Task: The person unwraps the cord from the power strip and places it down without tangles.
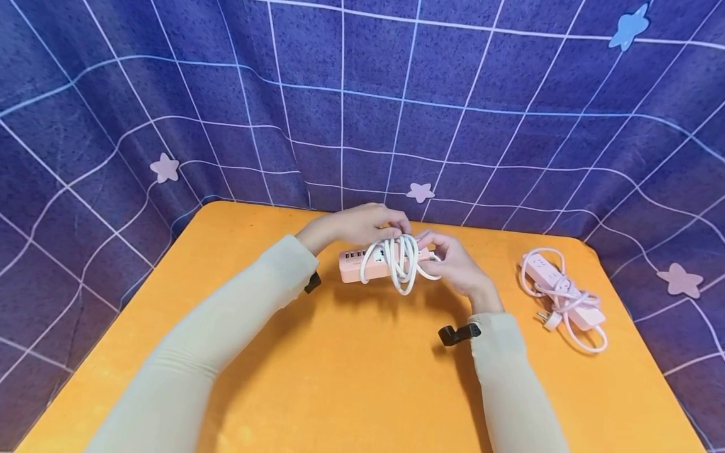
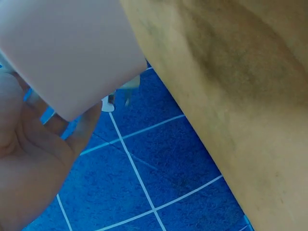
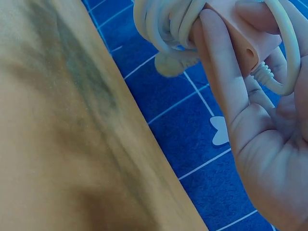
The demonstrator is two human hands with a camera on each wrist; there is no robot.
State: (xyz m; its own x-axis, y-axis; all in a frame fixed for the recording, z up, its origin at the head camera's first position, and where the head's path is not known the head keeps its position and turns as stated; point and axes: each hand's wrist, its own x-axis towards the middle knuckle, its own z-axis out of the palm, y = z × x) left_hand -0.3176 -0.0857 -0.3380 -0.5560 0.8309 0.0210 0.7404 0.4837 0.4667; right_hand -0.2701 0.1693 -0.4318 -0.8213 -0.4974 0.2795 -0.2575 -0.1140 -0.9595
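A pink power strip is held above the orange table, its white cord wound in several loops around the middle. My right hand grips the strip's right end, where the cord comes out; the right wrist view shows fingers along that end. From behind the strip, my left hand reaches over to the top of the loops, its thumb and fingers pinching the cord there. The strip's plain left end fills the upper left of the left wrist view. A plug hangs beyond it, partly hidden.
A second pink power strip, with its own cord loosely wrapped and its plug showing, lies on the right of the orange table. A blue gridded curtain with star shapes stands behind and at both sides.
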